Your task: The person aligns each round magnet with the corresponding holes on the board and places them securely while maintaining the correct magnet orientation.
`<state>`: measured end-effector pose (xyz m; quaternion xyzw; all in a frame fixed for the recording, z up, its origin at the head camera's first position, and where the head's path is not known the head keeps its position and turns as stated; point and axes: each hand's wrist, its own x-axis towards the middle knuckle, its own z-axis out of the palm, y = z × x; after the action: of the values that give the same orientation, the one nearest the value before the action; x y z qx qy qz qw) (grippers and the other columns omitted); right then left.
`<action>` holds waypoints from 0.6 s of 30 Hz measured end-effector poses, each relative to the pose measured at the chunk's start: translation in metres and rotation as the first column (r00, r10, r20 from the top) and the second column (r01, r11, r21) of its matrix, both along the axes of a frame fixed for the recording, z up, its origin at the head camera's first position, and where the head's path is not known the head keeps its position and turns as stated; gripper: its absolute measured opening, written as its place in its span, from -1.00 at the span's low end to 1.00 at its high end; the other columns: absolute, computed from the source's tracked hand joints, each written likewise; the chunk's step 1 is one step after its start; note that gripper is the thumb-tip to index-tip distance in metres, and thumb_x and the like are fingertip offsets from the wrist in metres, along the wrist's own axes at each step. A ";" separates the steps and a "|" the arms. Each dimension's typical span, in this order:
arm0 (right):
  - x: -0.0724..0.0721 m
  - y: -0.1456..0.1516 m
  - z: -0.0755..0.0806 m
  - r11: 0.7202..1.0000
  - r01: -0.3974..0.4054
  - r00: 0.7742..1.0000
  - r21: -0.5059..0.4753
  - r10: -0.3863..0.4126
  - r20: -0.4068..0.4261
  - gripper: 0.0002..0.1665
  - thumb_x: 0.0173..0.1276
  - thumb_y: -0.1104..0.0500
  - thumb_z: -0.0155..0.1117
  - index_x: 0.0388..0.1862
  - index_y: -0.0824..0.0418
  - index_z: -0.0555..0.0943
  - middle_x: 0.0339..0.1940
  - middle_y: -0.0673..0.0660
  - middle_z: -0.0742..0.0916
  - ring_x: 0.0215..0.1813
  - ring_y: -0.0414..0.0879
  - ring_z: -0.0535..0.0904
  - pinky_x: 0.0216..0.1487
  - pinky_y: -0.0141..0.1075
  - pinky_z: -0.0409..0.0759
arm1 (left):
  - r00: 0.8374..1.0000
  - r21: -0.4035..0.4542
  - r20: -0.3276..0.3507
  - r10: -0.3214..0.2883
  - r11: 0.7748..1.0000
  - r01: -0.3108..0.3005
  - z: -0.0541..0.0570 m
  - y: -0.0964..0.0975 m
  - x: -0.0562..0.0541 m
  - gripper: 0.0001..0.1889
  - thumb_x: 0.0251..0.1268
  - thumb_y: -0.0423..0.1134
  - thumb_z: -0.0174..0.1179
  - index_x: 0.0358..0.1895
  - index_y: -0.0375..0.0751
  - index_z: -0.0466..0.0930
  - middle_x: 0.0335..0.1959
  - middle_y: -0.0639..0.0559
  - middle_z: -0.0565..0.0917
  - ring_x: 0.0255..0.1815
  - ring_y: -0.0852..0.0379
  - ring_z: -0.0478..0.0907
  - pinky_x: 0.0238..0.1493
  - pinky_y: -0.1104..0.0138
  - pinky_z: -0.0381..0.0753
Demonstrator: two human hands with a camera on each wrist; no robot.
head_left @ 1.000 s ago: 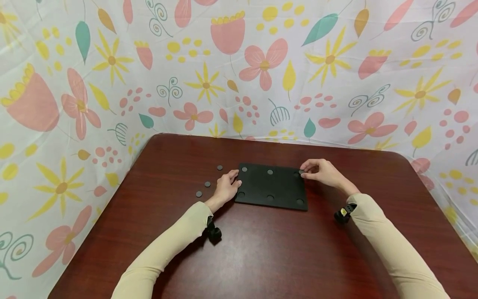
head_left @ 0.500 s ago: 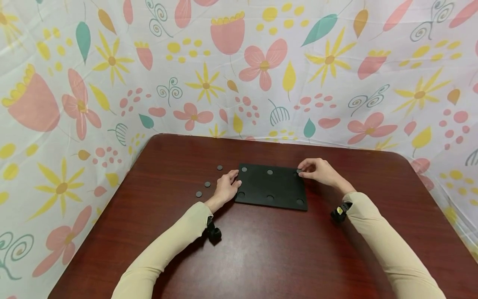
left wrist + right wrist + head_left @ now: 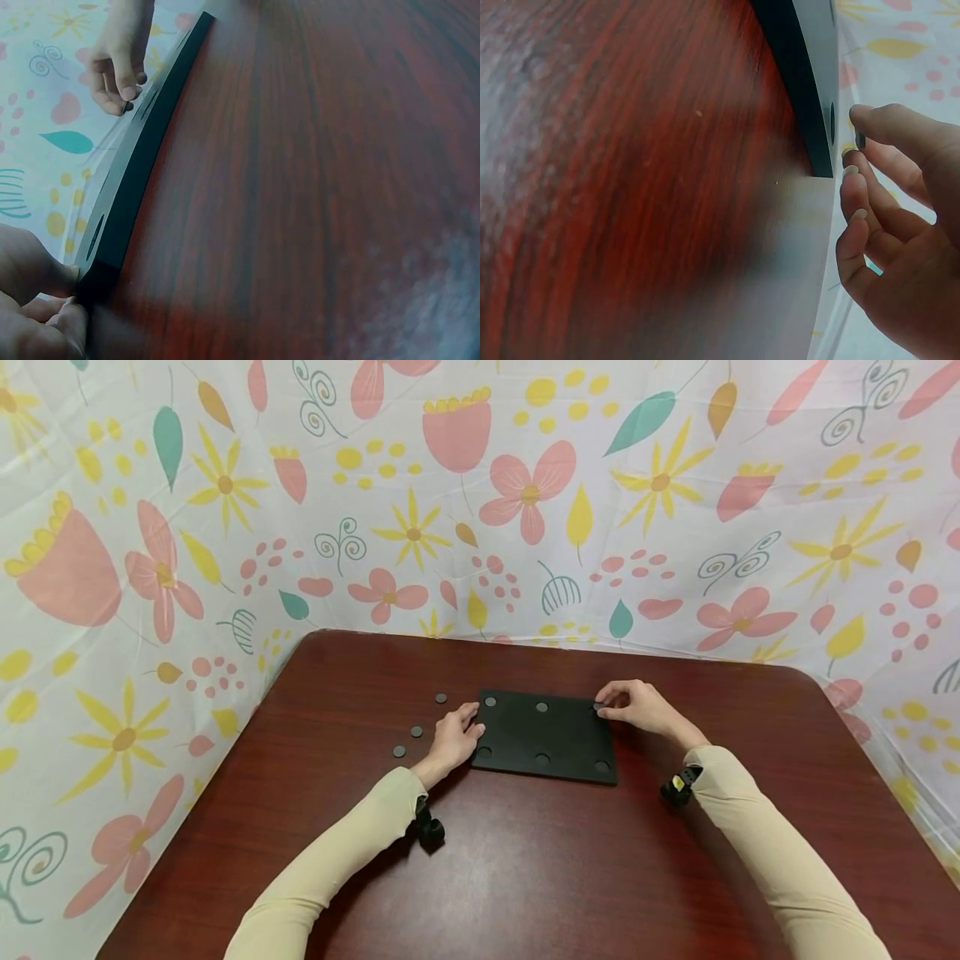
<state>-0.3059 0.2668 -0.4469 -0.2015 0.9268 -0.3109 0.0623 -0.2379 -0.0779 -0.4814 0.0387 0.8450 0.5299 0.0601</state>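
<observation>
A black rectangular board (image 3: 551, 737) with round recesses lies on the table. Grey discs sit in its far-left recess, disc (image 3: 491, 702), and far-middle recess, disc (image 3: 542, 707). My left hand (image 3: 452, 739) grips the board's left edge, the thumb on top and the other fingers against the side. At the far-right corner my right hand (image 3: 641, 706) pinches a small dark disc (image 3: 860, 141) between thumb and fingertips, close over the recess there. The near-side recesses, such as the recess (image 3: 602, 767) at the right, hold no disc.
Three loose grey discs lie left of the board: a far disc (image 3: 441, 698), a middle disc (image 3: 416, 732) and a near disc (image 3: 399, 752). The reddish-brown table (image 3: 540, 868) ends at a flower-patterned cloth (image 3: 525, 568) behind. Both wrists wear small black cameras.
My right hand has shifted slightly left with its disc, inward over the board's far-right corner. The left hand and the board have stayed in place.
</observation>
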 end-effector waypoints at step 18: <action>-0.001 -0.005 -0.006 1.000 -0.020 0.999 0.014 0.020 0.030 -0.82 0.26 0.15 0.39 -0.16 0.15 0.68 -0.30 0.09 0.71 -0.40 -0.08 0.51 -0.38 -0.35 0.47 | 1.000 0.014 0.013 0.016 1.000 -0.016 -0.001 0.002 -0.001 -0.46 0.45 -0.32 0.07 0.45 -0.20 0.25 0.47 -0.14 0.30 0.45 -0.05 0.31 0.29 0.23 0.49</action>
<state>-0.3064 0.2623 -0.4531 -0.2057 0.9258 -0.3067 0.0805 -0.2387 -0.0763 -0.4829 0.0289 0.8410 0.5367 0.0612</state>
